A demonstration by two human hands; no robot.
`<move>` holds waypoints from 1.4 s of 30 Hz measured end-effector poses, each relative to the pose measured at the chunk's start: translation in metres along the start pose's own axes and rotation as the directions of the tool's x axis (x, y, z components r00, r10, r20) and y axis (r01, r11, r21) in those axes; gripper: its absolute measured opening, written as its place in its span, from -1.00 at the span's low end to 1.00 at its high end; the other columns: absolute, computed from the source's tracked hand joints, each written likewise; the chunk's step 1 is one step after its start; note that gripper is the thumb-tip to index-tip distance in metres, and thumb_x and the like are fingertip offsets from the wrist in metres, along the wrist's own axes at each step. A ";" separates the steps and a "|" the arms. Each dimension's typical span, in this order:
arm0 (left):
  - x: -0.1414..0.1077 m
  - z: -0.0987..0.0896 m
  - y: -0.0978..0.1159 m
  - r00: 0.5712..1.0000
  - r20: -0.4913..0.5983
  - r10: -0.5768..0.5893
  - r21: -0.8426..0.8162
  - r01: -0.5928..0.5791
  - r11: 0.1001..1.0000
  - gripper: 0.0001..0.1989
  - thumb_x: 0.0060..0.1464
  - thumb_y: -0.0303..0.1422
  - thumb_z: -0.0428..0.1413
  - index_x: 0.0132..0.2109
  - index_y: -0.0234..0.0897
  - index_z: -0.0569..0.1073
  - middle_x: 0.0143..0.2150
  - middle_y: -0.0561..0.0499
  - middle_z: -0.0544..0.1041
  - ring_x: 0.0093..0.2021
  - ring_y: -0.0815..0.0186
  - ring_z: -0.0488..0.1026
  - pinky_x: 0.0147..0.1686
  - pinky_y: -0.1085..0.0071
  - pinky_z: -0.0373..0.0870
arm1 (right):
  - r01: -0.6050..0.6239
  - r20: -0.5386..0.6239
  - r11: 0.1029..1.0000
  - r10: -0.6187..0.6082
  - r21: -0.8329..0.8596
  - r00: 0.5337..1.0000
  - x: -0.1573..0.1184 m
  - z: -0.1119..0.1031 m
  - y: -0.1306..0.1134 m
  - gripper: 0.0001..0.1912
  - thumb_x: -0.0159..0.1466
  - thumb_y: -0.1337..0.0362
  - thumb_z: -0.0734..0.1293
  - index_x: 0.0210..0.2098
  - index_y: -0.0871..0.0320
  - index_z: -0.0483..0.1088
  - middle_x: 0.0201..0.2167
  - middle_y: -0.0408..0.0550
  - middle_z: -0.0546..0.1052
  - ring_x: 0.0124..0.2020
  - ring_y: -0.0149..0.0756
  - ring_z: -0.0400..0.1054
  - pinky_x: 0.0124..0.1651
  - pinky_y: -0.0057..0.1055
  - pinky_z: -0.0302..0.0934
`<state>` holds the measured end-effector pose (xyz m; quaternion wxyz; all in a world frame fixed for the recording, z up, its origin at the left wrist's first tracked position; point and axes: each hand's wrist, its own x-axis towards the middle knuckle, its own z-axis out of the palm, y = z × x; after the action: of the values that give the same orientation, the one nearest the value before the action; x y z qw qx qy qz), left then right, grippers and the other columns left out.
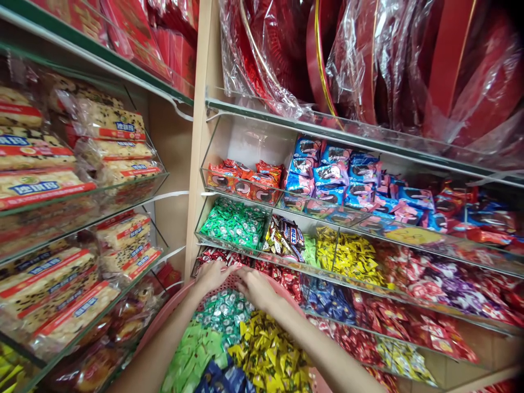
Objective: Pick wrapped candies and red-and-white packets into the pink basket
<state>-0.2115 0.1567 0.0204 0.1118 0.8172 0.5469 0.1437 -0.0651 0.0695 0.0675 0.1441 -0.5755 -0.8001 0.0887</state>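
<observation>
A pink perforated basket (pixel 282 292) sits low in front of me, tilted, with wrapped candies inside. Its contents are grouped by colour: dark green candies (pixel 227 311), light green candies (pixel 192 349), yellow candies (pixel 270 355) and blue candies (pixel 223 376). At the far rim, my left hand (pixel 215 275) is closed over the edge. Close beside it, my right hand (pixel 256 284) also curls at that rim, its fingertips partly hidden. Just beyond both hands are shelf compartments of dark red candies (pixel 221 256).
Glass-fronted shelves hold green candies (pixel 235 224), chocolate bars (pixel 284 237), yellow candies (pixel 347 256) and blue snack packs (pixel 331 172). On the left are packaged pastries (pixel 118 125) behind a glass edge (pixel 123 188). Plastic-wrapped red items (pixel 360 65) stand above. A wooden upright (pixel 200 136) divides the shelving.
</observation>
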 end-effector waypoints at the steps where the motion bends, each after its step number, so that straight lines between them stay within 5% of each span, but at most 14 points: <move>1: 0.001 0.001 0.000 1.000 0.008 -0.003 -0.001 0.003 1.000 -0.41 0.00 0.09 -0.28 -0.35 -0.20 0.47 -0.32 -0.11 0.52 -0.25 0.14 0.44 -0.35 0.39 0.23 | 0.023 -0.037 1.000 -0.023 -0.003 0.999 0.004 -0.008 -0.004 -0.71 0.18 0.36 0.15 -0.11 0.08 0.29 -0.17 -0.06 0.42 -0.16 -0.32 0.30 -0.15 -0.46 0.12; 8: 0.000 0.000 0.002 1.000 -0.003 0.007 0.002 -0.007 1.000 -0.35 -0.01 0.13 -0.34 -0.42 -0.21 0.46 -0.35 -0.11 0.52 -0.27 0.13 0.45 -0.36 0.37 0.25 | 0.005 -0.300 0.996 -0.033 -0.091 0.953 0.059 -0.058 -0.013 -0.72 0.22 0.38 0.09 -0.11 0.14 0.29 -0.19 0.00 0.41 -0.16 -0.33 0.28 -0.17 -0.48 0.09; 16: 0.002 0.004 -0.006 0.999 0.042 -0.006 0.026 0.004 1.000 -0.37 -0.01 0.12 -0.32 -0.39 -0.23 0.45 -0.34 -0.13 0.53 -0.28 0.12 0.46 -0.37 0.37 0.27 | -0.199 -0.234 0.952 0.143 -0.235 0.962 0.099 -0.057 0.005 -0.68 0.18 0.44 0.10 -0.09 0.14 0.25 -0.16 0.03 0.38 -0.14 -0.29 0.25 -0.20 -0.44 0.08; 35: 0.001 0.001 -0.002 0.998 0.061 -0.007 0.026 0.006 1.000 -0.38 -0.01 0.11 -0.30 -0.36 -0.23 0.47 -0.31 -0.14 0.52 -0.24 0.11 0.45 -0.30 0.32 0.27 | -0.222 -0.222 0.929 0.159 -0.296 0.962 0.106 -0.047 0.009 -0.64 0.12 0.43 0.15 -0.07 0.13 0.24 -0.17 0.03 0.36 -0.12 -0.21 0.18 -0.17 -0.37 0.07; 42: 0.004 0.001 0.000 1.000 0.014 0.010 0.026 -0.010 1.000 -0.36 -0.02 0.13 -0.32 -0.36 -0.24 0.45 -0.30 -0.14 0.52 -0.25 0.10 0.44 -0.33 0.33 0.28 | -0.111 -0.351 0.942 -0.007 -0.316 0.936 0.083 -0.061 -0.007 -0.63 0.15 0.40 0.14 -0.03 0.15 0.20 -0.17 0.05 0.31 -0.09 -0.17 0.08 -0.08 -0.28 0.02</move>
<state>-0.2094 0.1600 0.0199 0.1043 0.8223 0.5437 0.1318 -0.0760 0.1440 0.1377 0.1816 -0.6192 -0.7498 -0.1460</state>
